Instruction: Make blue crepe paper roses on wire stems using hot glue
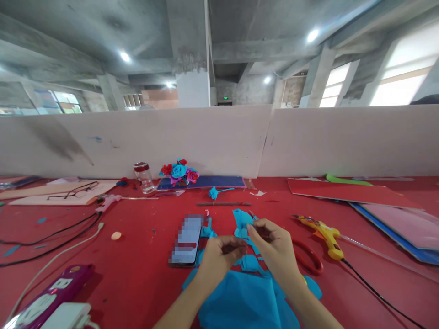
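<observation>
My left hand point(224, 252) is closed, its fingers curled and their tips pressed together; anything inside is hidden. Close by on the right, my right hand point(273, 240) pinches thumb against forefinger; whatever it may hold is too small to tell. Just beyond those fingertips is a small blue cut piece point(241, 218), and I cannot tell whether the fingers touch it. Other blue scraps point(249, 263) lie between and under the hands. A large folded blue sheet point(240, 299) lies below my wrists. Red-handled scissors point(317, 262) are partly hidden behind my right hand.
A phone point(188, 240) lies left of my hands. Rightward are a yellow glue gun point(322, 233) and stacked coloured sheets point(356, 194). At the back stand a glass jar point(144, 178) and a flower bunch point(179, 171). A purple power strip point(51, 294) sits front left.
</observation>
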The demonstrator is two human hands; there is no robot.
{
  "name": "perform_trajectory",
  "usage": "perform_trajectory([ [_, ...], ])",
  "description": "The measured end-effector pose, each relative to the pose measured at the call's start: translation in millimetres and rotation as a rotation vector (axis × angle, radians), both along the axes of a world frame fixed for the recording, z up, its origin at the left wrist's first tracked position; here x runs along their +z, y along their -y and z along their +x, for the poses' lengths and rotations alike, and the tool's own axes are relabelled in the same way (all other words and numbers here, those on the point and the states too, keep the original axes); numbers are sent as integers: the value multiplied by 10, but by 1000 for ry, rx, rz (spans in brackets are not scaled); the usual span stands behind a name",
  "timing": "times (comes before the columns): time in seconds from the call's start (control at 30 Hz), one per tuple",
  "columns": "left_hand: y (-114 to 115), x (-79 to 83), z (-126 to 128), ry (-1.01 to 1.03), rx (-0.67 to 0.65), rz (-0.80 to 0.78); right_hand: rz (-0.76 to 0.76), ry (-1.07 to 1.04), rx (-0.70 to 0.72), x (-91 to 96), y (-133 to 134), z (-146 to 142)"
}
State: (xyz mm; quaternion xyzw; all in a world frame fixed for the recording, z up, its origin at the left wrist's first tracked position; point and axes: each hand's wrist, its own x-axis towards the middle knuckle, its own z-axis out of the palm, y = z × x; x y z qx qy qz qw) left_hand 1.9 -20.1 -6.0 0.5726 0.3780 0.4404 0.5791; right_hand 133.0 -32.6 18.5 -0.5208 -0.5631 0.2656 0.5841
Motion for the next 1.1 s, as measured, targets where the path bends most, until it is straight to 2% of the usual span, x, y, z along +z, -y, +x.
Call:
perform_trajectory([
  [0.2,22,12,18,18,6,1,88,17,-24,-26,34,-16],
  [0.43,41,-4,28,3,30,12,222,181,5,12,121,25],
  [0.53,29,-9,24,-2,-10,25,283,325,80,109,86,175],
  [0.6,16,-16,22,16,-30,7,296,455,206,210,37,302],
  [0.7,4,-26,18,40,-30,-35,265,589,377,382,-37,464],
  [0.77,3,-29,14,33,-40,-51,242,700,433,486,-69,528],
  [0.9,11,-31,16,-19,-79,-32,198,927,474,637,-93,575],
  [1.1,24,-40,33,-50,-106,-42,189,1117,484,749,-102,588],
])
